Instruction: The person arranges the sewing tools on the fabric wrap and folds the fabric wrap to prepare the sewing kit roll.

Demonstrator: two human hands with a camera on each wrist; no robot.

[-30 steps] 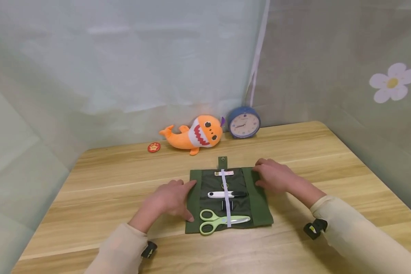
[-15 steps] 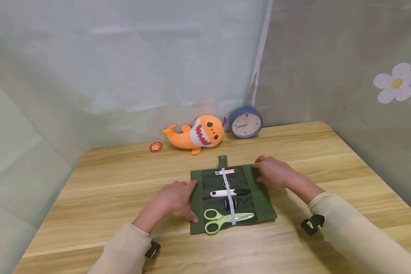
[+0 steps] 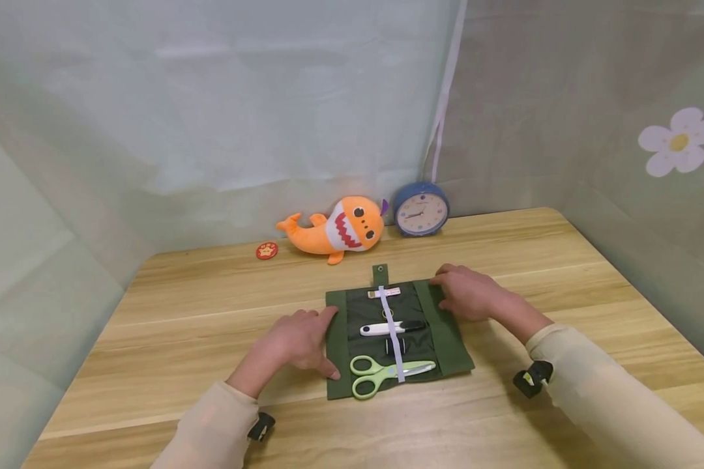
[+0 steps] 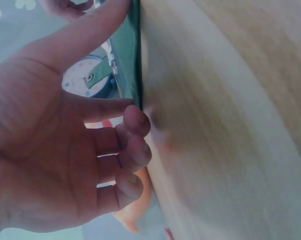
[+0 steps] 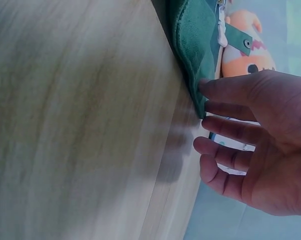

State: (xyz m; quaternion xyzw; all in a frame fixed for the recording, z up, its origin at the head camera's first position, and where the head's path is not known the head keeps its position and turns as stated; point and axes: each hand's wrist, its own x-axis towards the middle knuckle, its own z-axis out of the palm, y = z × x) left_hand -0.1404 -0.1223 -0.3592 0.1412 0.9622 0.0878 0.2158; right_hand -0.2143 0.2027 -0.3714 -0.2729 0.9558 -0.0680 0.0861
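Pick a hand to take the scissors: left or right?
Left hand, probably: it's nearer the scissors, whose handle end faces it. The right hand is at the far right corner of the pouch.

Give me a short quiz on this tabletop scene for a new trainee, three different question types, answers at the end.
1. Multiple choice: in the head view, at which side of the green case is the person's left hand?
A) right side
B) left side
C) far side, by the snap tab

2. True or false: the white strap runs across the scissors.

3. Fill the blank: in the head view, the blue clock stands to the ____ of the orange plush shark.

Key: 1. B; 2. true; 3. right
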